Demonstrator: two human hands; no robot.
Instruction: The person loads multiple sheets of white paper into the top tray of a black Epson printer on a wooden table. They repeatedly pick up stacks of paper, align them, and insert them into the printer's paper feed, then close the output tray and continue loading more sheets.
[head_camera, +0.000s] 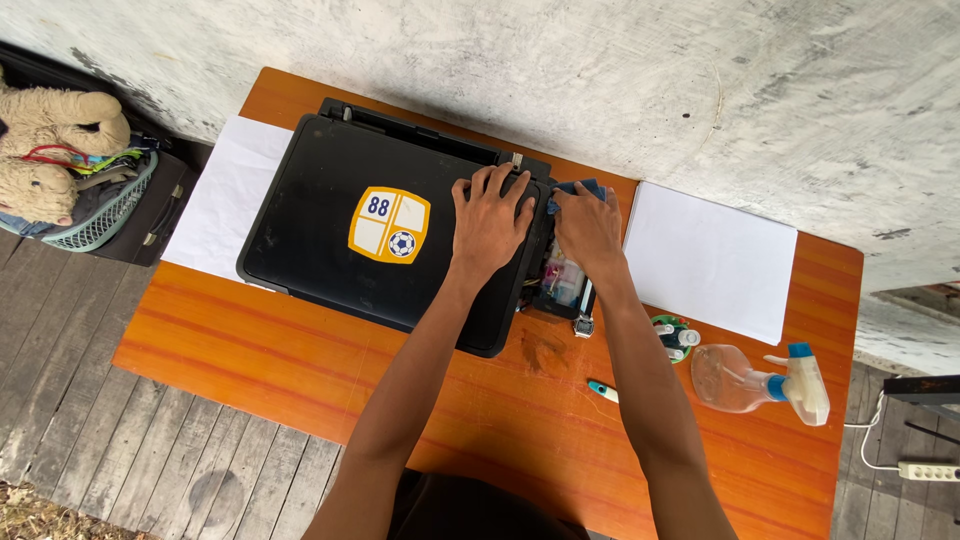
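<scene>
Printer (340, 215), black, lay near the far edge of the orange table (250, 350); lid bore a shield-shaped sticker (389, 225), yellow and white, with a small ball emblem. Left hand (488, 222) rested flat on the lid's right end, fingers spread, gripping nothing. Right hand (588, 228) pressed a blue cloth (580, 188) against the ink tank unit (562, 285) at the printer's right side, fingers curled over it. White paper sheet (712, 258) toward the far right corner. Clear spray bottle (760, 380), on its side, near the right edge. Small ink bottles (675, 338) beside it.
</scene>
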